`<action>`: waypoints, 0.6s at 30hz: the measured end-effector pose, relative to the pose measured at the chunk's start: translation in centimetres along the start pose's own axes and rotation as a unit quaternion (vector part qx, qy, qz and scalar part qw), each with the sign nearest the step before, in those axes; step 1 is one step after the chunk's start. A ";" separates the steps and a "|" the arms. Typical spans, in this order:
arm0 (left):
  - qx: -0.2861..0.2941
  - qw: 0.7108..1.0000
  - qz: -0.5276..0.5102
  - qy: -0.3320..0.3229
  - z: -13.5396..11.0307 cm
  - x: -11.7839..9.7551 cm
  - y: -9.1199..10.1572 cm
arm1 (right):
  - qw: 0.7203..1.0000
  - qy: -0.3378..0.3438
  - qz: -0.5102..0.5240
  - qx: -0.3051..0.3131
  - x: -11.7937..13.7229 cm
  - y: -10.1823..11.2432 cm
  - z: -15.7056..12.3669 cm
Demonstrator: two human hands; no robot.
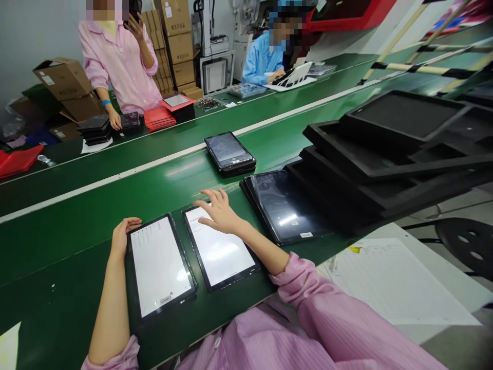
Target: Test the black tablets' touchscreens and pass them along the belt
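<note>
Step in hand: touchscreen work, by the look of it. Your right hand [219, 209] was over the far end of the right tablet [225, 257], fingers spread, pinching nothing; couldn't tell whether a fingertip met the glass. Your left hand [122, 236] lay at the far left corner of the left tablet [162, 267], which sat just left of the right tablet. Fingers close together at the edge, thumb hidden, so couldn't tell if you pinched it.

Next move, as judged, called for a light, exact fingertip touch on the right tablet, other fingers clear of the glass, left tablet steadied against skidding.

Looks: the right tablet lay flat on the green bench [73, 298], long side running away from you, black bezel, white page lit, dark heading at the far end partly behind your fingers, glare mid-screen. Left tablet: similar build, white page, tiny icons and text (too small to read), pale tag at the near end (stuck on or on-screen, unclear).

Around the right tablet: a larger tablet stack [287, 208] to its right, a smaller tablet stack [230, 150] beyond it, a gridded paper sheet [400, 288] well to its right.
</note>
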State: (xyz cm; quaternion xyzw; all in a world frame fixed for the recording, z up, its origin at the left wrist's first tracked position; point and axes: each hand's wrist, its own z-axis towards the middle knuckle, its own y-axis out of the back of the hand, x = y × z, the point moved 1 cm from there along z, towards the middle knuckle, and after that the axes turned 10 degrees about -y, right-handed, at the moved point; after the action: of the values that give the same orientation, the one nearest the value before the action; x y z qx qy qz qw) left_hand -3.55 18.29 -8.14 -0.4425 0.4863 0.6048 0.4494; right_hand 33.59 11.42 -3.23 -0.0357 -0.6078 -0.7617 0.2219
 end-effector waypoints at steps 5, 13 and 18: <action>0.012 1.000 0.007 0.010 -0.3 -0.7 -0.2 | 0.993 -0.028 0.109 -0.026 -2.0 0.8 -1.0; 0.066 0.995 0.073 0.001 -0.4 -0.8 -0.2 | 0.993 0.077 0.081 0.036 -1.1 0.9 -1.9; 0.135 0.985 0.107 -0.006 -0.4 -1.3 0.6 | 0.975 0.170 0.048 0.135 1.3 0.8 -3.1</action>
State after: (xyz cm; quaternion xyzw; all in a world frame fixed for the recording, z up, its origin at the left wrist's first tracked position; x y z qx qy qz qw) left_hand -3.82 17.70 -6.86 -0.3195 0.6055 0.5805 0.4409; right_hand 33.33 8.02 -2.89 0.0959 -0.6556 -0.6562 0.3611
